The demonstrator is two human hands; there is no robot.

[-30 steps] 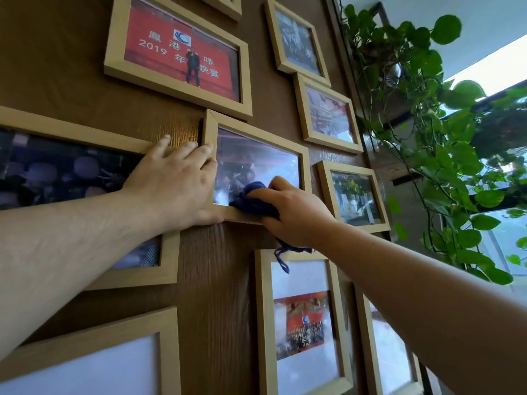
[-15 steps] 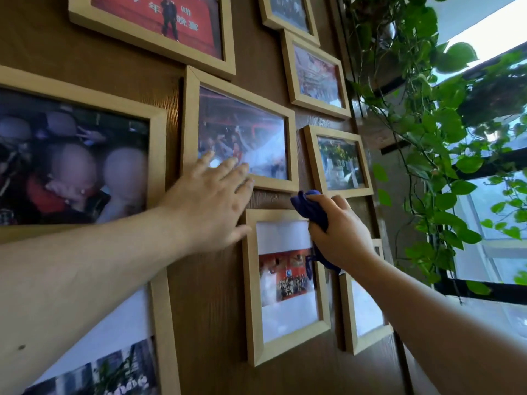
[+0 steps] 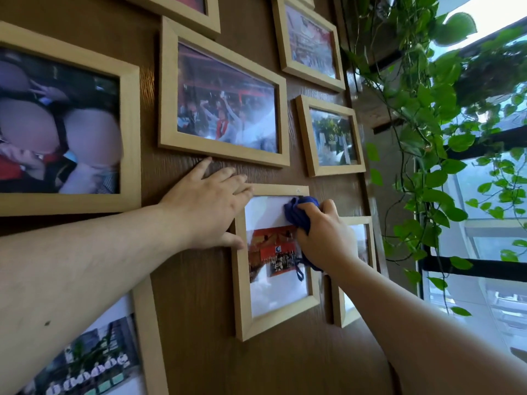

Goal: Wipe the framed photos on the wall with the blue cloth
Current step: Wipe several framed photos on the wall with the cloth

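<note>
A brown wooden wall carries several photos in light wooden frames. My right hand [image 3: 325, 238] grips a bunched blue cloth [image 3: 299, 212] and presses it on the glass near the top right of an upright framed photo [image 3: 242, 309] with a red picture in its middle. A loose cloth end hangs below my palm. My left hand [image 3: 205, 206] lies flat on the wall, fingers spread, touching that frame's upper left corner and left edge. Above it hangs the wide framed photo [image 3: 222, 98] of a crowd.
A small framed photo [image 3: 330, 135] hangs up and to the right, another [image 3: 310, 41] above it, and one [image 3: 342, 315] partly behind my right arm. A large frame [image 3: 131, 132] is at left. Trailing green plant vines [image 3: 427, 115] hang close on the right, before a window [image 3: 484, 252].
Both hands have dropped from the wide crowd photo to the upright frame below it. The cloth has gone from the wide frame's lower edge onto the lower photo's glass. The view tilted down.
</note>
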